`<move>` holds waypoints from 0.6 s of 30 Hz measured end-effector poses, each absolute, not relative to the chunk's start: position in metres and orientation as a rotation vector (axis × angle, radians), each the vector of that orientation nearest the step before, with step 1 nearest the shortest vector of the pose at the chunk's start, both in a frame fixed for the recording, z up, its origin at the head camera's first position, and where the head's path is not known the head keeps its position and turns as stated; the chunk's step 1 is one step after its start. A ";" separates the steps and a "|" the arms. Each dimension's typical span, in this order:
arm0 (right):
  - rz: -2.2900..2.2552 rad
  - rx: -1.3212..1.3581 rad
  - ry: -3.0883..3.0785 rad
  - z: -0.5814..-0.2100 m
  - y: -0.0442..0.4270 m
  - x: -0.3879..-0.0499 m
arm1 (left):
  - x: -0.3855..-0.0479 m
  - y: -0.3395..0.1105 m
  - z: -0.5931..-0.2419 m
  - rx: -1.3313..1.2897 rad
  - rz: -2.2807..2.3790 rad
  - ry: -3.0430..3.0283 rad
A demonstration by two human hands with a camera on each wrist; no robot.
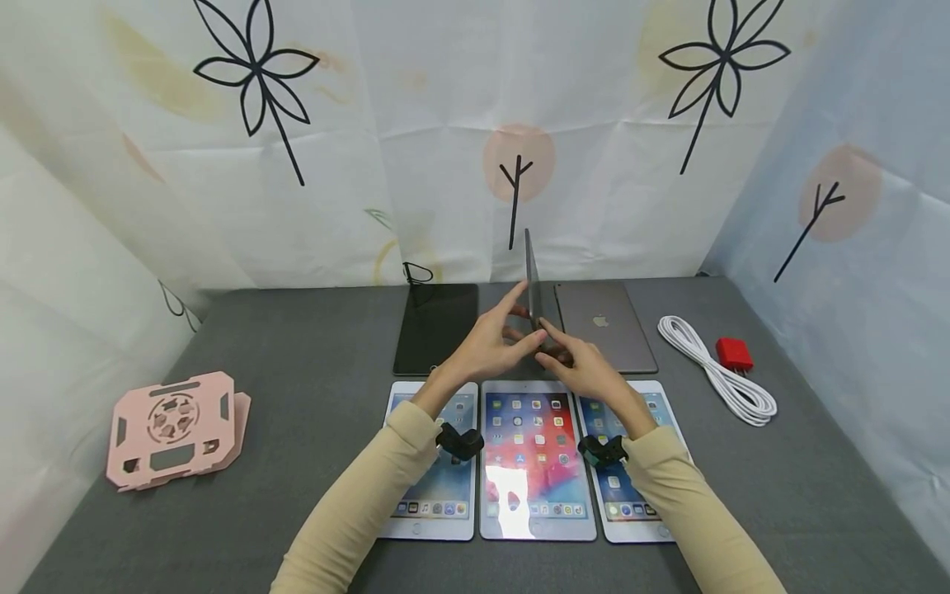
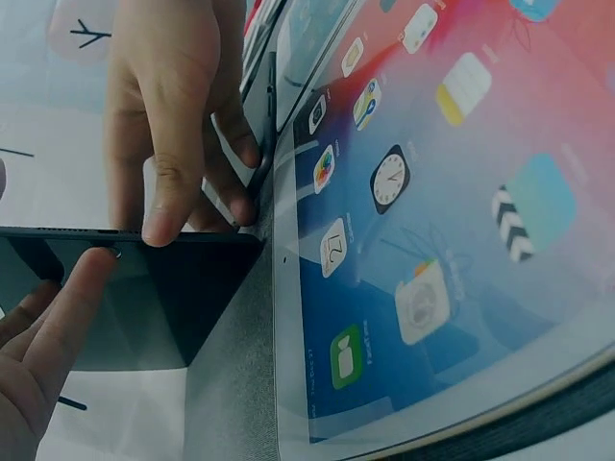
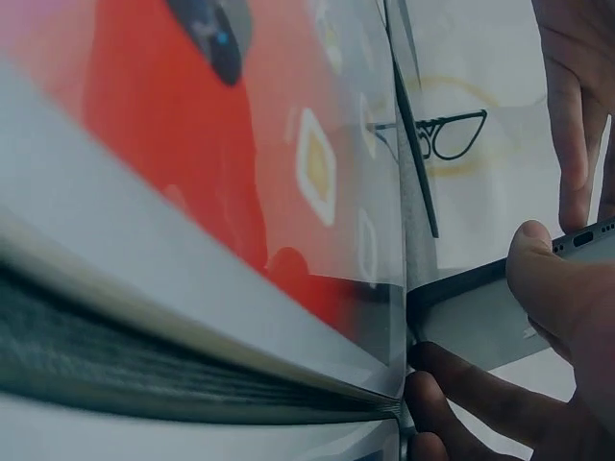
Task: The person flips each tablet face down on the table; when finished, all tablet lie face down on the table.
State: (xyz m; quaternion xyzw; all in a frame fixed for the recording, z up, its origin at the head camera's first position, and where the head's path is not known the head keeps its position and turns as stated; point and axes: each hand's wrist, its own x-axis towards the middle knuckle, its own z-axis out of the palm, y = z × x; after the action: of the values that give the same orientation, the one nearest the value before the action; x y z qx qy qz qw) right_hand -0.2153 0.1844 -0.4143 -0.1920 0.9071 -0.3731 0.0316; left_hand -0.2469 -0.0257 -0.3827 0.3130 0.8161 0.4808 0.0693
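A thin dark grey tablet [image 1: 532,268] stands on its edge between my hands, behind the middle white tablet. My left hand [image 1: 486,342] holds it from the left, and in the left wrist view one fingertip lies beside its round button. From the right, my right hand [image 1: 586,367] grips its near lower part, with the thumb over the port edge in the right wrist view. The lit middle white tablet [image 1: 536,470] lies below the hands. Under the forearms lie a left white tablet [image 1: 430,503] and a right white tablet [image 1: 631,495], both partly covered.
Behind lie a black-screened tablet [image 1: 438,326] and a grey tablet [image 1: 604,322] face down with an apple logo. At right are a coiled white cable [image 1: 716,371] and a red charger [image 1: 735,353]. A pink folding stand [image 1: 174,429] sits at left on the grey table [image 1: 312,346].
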 end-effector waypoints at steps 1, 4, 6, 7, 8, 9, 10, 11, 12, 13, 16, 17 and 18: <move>-1.143 -0.585 2.798 -0.415 0.184 -0.216 | -0.247 -0.026 -0.383 0.944 1.450 2.460; -1.124 -0.574 2.811 -0.415 0.182 -0.216 | -0.246 -0.028 -0.384 0.951 1.455 2.473; -1.108 -0.557 2.817 -0.416 0.181 -0.216 | -0.247 -0.030 -0.385 0.955 1.460 2.482; -1.097 -0.546 2.820 -0.416 0.181 -0.216 | -0.247 -0.031 -0.386 0.954 1.465 2.486; -1.089 -0.545 2.822 -0.416 0.181 -0.216 | -0.247 -0.032 -0.386 0.952 1.465 2.492; -1.076 -0.545 2.827 -0.416 0.181 -0.216 | -0.247 -0.032 -0.387 0.949 1.464 2.497; -1.064 -0.545 2.831 -0.416 0.181 -0.216 | -0.247 -0.033 -0.388 0.947 1.462 2.501; -1.056 -0.538 2.835 -0.416 0.180 -0.216 | -0.247 -0.034 -0.388 0.939 1.462 2.506; -1.044 -0.542 2.843 -0.417 0.180 -0.216 | -0.247 -0.035 -0.389 0.929 1.462 2.508; -1.034 -0.546 2.852 -0.417 0.180 -0.217 | -0.247 -0.036 -0.389 0.921 1.464 2.509; -1.022 -0.551 2.876 -0.418 0.180 -0.216 | -0.247 -0.039 -0.391 0.886 1.463 2.512; -1.019 -0.550 2.883 -0.418 0.180 -0.216 | -0.247 -0.040 -0.391 0.876 1.466 2.514; -1.016 -0.551 2.889 -0.418 0.180 -0.216 | -0.247 -0.041 -0.392 0.868 1.468 2.516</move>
State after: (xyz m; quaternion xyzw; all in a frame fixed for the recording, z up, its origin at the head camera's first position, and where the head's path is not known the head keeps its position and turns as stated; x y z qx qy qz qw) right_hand -0.2160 0.1800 -0.4181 -0.1771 0.9283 -0.3265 0.0150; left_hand -0.2472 -0.0410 -0.3915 0.2851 0.8267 0.4824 0.0509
